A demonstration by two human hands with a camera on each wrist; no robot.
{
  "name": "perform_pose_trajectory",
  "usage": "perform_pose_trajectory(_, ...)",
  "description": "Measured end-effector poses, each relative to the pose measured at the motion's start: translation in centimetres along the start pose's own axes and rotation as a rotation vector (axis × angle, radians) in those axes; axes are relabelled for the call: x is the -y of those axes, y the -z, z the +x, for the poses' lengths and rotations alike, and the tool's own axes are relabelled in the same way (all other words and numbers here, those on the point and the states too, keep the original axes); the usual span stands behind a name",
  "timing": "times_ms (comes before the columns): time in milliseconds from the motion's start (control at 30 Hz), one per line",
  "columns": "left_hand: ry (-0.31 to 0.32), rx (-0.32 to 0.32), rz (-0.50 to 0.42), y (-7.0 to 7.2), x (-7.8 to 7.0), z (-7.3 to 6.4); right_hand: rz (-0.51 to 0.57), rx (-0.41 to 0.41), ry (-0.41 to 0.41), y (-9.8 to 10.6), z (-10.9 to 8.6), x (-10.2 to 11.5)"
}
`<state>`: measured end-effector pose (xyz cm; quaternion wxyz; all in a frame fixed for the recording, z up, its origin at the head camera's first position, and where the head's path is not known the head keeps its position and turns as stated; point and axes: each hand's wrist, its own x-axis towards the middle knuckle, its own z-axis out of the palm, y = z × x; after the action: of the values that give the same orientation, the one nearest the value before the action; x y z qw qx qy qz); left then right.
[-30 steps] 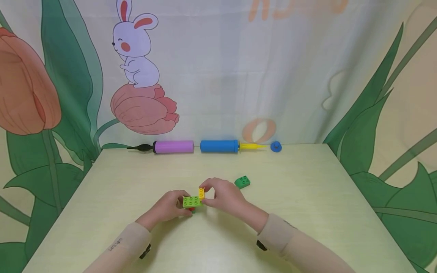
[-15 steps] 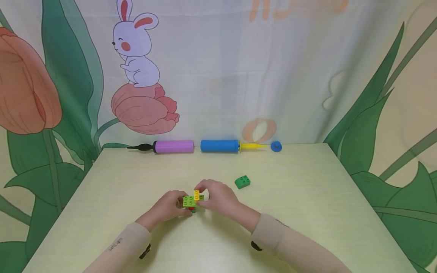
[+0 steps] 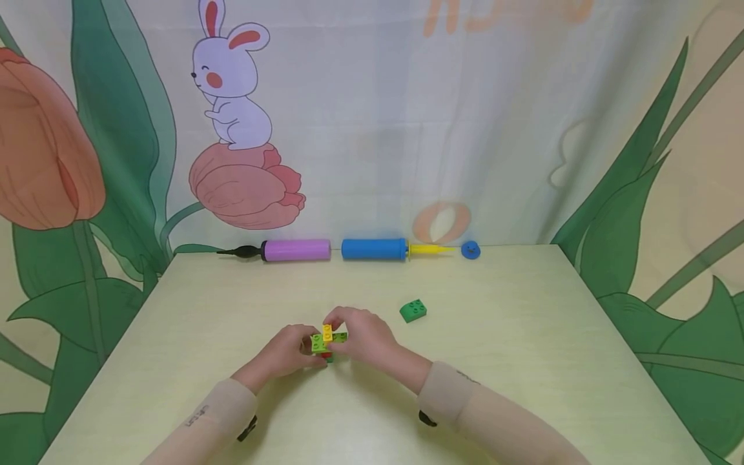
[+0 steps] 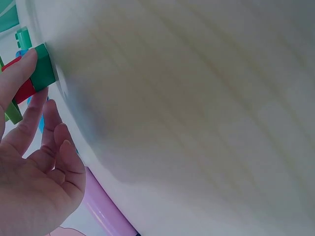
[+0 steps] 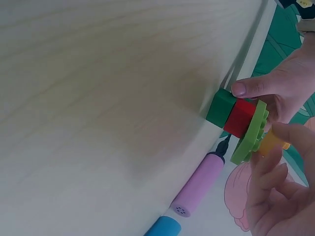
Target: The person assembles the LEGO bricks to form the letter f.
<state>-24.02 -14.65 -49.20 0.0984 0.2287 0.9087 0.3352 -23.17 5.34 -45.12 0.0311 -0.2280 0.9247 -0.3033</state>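
Observation:
A small stack of toy building bricks stands on the table: a dark green brick (image 5: 221, 107) at the bottom, a red brick (image 5: 240, 118) on it, and a wide lime green plate (image 5: 253, 133) on top. My left hand (image 3: 286, 352) holds the stack low down, thumb and fingers at the green and red bricks. Between thumb and finger, my right hand (image 3: 364, 336) pinches a yellow brick (image 3: 328, 332), right at the studs of the lime plate, near its middle. Right of the hands lies a loose green brick (image 3: 414, 310) with a sloped end.
Along the table's back edge lie a purple hand pump (image 3: 296, 250) with a black nozzle, a blue hand pump (image 3: 374, 248) with a yellow nozzle, and a small round blue piece (image 3: 471, 250). Behind them hangs a printed curtain (image 3: 372, 129).
My right hand has moved left with the yellow brick, from the right end of the lime plate to near its middle. My left hand and the stack have stayed put.

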Motion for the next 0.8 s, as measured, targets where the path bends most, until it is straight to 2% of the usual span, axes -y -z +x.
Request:
perform_pose_trajectory(367,-0.017,-0.002,0.012,0.11,-0.29,-0.05,-0.009,-0.004,-0.009,-0.50,0.19,-0.01)
perform_pose_trajectory(800,-0.030,-0.002,0.017,0.03,-0.08,0.09,-0.038,0.031,-0.023,-0.53,0.51,0.29)
